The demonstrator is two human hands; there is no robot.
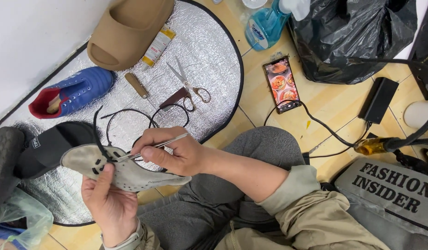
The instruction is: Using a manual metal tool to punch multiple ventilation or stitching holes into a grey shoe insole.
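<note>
I count one grey shoe upper (130,173), one metal tool (151,149), one black cord (126,120), one pair of scissors (188,85), one tan slide (128,30), one blue shoe (73,92), one phone (281,84), one spray bottle (269,23), and one glue tube (158,45).

Tweezers (151,149) at grey shoe upper (130,173)

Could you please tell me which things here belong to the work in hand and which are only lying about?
In use: grey shoe upper in left hand; metal tool in right hand; black lace.
Lying about: scissors, tan slide, blue shoe, phone, spray bottle.
</note>
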